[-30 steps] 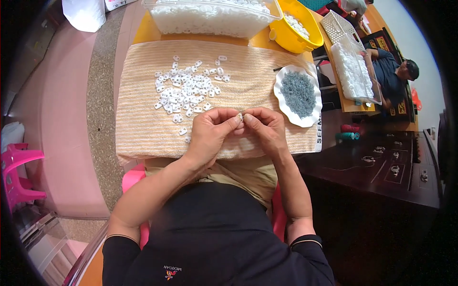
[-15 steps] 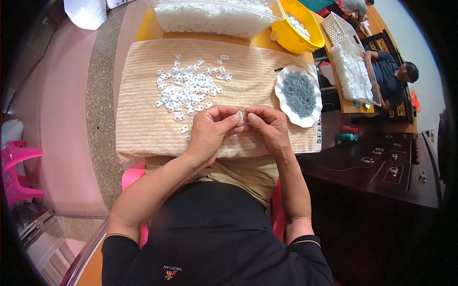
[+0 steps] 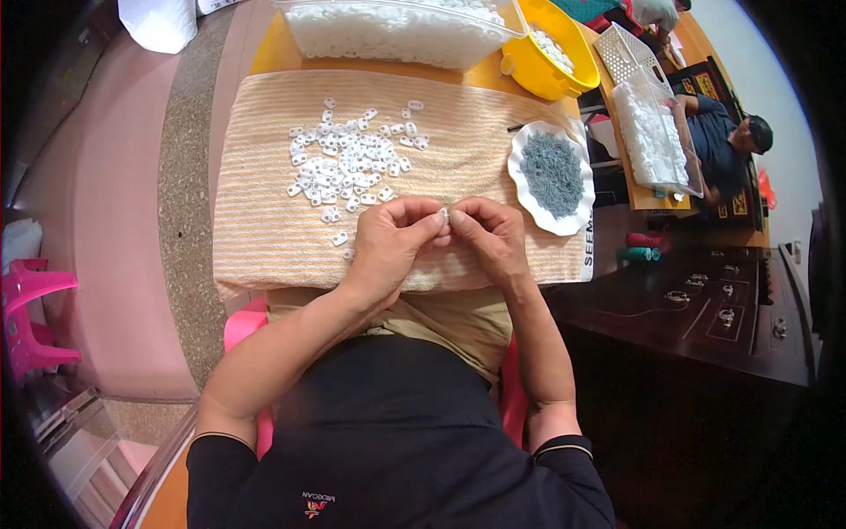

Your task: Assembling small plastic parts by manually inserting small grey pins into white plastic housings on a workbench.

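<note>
My left hand and my right hand meet above the near edge of a striped tan towel, fingertips pinched together. Between them is a small white plastic piece, mostly covered by the fingers. Just beyond my left hand lies a loose pile of small white two-holed plastic pieces, with a few strays close to that hand. To the right of my right hand, a white scalloped plate holds a heap of tiny grey pieces, too fine to make out singly.
A clear bin full of white pieces stands at the far edge, beside a yellow basin. On a second table at right, another clear bin sits near a seated person. A pink stool is at left.
My right hand has shifted slightly left, and its fingertips have come closer to those of my left hand, hiding more of the white piece. The pile and plate look the same.
</note>
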The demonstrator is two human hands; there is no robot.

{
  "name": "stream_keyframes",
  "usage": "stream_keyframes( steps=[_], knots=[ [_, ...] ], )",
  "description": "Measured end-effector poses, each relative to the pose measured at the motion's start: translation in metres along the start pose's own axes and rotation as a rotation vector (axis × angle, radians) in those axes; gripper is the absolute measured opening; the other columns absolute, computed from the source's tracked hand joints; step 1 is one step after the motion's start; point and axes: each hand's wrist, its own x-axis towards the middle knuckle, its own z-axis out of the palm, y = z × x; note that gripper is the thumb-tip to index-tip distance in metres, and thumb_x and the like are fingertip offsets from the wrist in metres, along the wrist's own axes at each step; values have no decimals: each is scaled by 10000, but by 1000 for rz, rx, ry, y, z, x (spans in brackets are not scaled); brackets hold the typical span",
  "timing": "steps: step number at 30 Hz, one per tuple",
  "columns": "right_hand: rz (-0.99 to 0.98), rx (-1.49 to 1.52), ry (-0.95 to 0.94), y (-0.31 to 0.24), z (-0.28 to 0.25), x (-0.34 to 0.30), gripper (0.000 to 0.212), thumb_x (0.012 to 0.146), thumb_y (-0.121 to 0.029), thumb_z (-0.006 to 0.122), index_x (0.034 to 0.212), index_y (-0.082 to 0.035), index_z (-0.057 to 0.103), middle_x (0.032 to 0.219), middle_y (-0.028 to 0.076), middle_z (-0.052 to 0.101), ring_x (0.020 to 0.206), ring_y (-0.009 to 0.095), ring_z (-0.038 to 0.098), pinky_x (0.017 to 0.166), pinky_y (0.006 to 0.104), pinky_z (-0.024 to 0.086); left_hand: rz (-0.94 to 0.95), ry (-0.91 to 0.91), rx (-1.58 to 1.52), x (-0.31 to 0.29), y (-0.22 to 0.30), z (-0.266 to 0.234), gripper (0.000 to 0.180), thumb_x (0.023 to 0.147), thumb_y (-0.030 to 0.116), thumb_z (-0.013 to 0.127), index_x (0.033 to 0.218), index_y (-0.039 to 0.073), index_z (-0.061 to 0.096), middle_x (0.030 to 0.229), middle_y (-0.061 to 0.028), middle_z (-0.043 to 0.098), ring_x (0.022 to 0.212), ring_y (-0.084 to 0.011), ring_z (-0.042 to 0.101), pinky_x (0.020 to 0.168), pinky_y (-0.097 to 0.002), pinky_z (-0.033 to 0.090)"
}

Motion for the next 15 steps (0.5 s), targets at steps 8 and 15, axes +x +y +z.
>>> stream_keyframes(
  steps=[8, 15],
  knots=[
    [-9, 27, 6, 2, 9, 1, 135, 927, -104, 614, 935, 24, 654, 821, 12, 660, 748, 52, 584, 680, 197, 478, 37, 66, 41, -3, -1, 1, 134, 872, 15, 638, 983, -60, 639, 852, -94, 669, 736, -121, 638, 685, -230, 538],
    [24, 104, 29, 5, 8, 1, 121, 920, -79, 619, 937, 35, 654, 823, 25, 668, 754, 68, 607, 693, 215, 506, 42, 54, 32, -2, -1, 0, 131, 874, 15, 635, 984, -56, 639, 853, -89, 667, 733, -121, 639, 699, -225, 542]
  ],
)
